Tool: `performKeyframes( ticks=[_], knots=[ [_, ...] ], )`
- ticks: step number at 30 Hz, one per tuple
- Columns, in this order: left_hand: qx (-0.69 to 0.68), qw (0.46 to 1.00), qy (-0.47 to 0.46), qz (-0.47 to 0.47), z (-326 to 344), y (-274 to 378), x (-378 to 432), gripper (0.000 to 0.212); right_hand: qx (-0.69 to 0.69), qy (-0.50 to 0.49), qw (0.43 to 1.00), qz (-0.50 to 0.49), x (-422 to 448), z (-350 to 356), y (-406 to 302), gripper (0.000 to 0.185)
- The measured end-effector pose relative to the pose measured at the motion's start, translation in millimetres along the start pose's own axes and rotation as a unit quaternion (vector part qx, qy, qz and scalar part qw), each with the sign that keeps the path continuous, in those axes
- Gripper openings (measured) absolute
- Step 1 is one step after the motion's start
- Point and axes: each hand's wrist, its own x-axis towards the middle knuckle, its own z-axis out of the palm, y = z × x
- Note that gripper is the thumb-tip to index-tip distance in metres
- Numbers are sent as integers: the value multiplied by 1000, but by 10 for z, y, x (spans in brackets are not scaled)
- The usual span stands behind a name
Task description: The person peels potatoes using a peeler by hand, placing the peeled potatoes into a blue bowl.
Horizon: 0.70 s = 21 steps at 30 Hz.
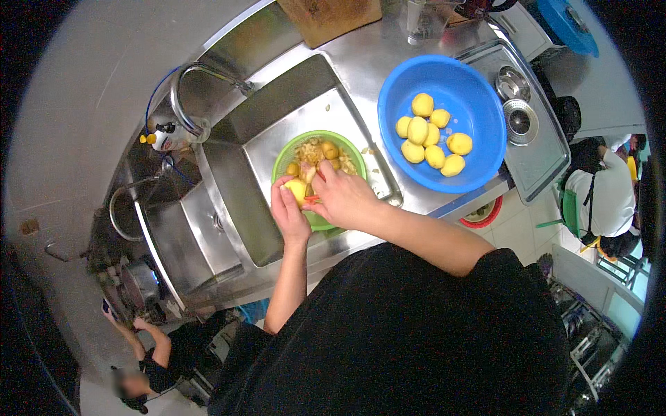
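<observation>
A peeled yellow potato (295, 192) rests in the fingers of my left hand (289, 216). My right hand (343, 196) grips a red-handled peeler (312, 198) right beside that potato; most of the tool is hidden by my fingers. Both hands are above a green plastic colander (281, 162) standing in the steel sink. Inside it lie unpeeled brown potatoes (329, 150) and a heap of peelings (309, 153). To the right, a large blue basin (476, 117) holds several peeled potatoes (418, 130).
A curved faucet (179, 99) rises behind the sink basin (265, 140), near a white bottle (169, 140). The wooden cutting board (333, 21) stands at the back. Steel bowls (512, 84) sit on a metal tray (546, 171) at right. One person (161, 359) works lower left; another (601, 192) is far right.
</observation>
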Motion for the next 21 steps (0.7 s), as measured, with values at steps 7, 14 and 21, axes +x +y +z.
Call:
performKeyframes(
  ticks=[7,14,21],
  knots=[
    [-64,994,86,-32,24,-238,-20,38,-40,-90,991,86,-262,376,113,64],
    [6,997,80,12,-10,-108,36,35,52,6,998,34,-122,-14,-91,61],
    [-14,998,61,-6,-40,-124,65,28,21,7,1000,17,-56,-7,-50,59]
  ],
)
